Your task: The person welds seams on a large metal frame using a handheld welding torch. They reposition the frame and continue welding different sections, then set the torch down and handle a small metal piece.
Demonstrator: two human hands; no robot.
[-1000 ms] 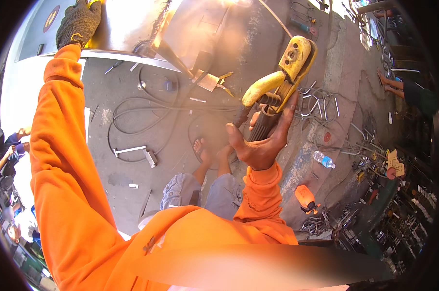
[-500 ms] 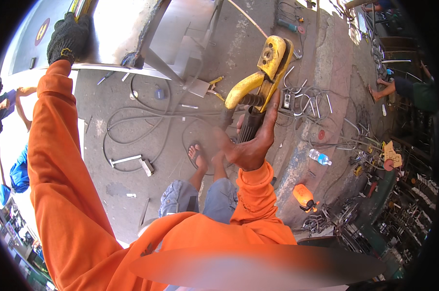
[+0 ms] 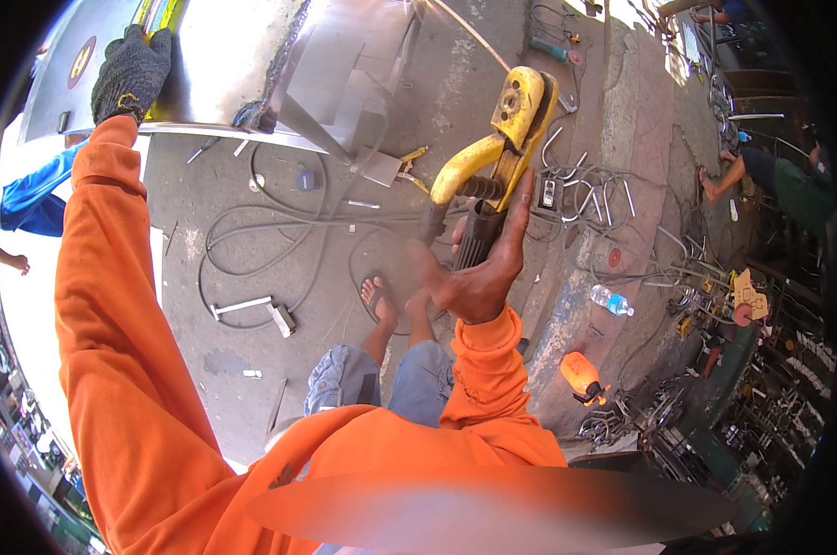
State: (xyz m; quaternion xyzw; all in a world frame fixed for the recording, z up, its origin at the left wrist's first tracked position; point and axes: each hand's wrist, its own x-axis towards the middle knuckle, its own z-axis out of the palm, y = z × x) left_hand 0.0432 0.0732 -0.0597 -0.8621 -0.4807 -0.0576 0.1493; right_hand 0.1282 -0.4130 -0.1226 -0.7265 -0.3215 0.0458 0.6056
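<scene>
In my bare right hand (image 3: 479,268) I hold a yellow-and-black welding electrode holder (image 3: 520,111) by its dark ribbed grip. A thin electrode rod (image 3: 469,35) sticks out of its jaws toward the upper left; its tip by the top edge is hard to make out. My left hand (image 3: 130,76), in a dark knit glove, is at the near side of a shiny sheet-metal box (image 3: 224,55). Its fingers close around a yellow bar (image 3: 160,13), mostly hidden by the glove and the picture's edge. A rough dark seam runs along the box's right edge.
Cables (image 3: 298,220) loop across the concrete floor around my feet. A hammer-like tool (image 3: 275,314), a yellow clamp (image 3: 412,165), an angle grinder (image 3: 550,48), a water bottle (image 3: 613,301) and an orange bottle (image 3: 580,375) lie about. People are at both sides; metal scraps (image 3: 659,416) lie right.
My gloved left hand has shifted slightly, its fingers a little more spread on the yellow bar. The electrode holder stays nearly still. People at the left and right edges have moved.
</scene>
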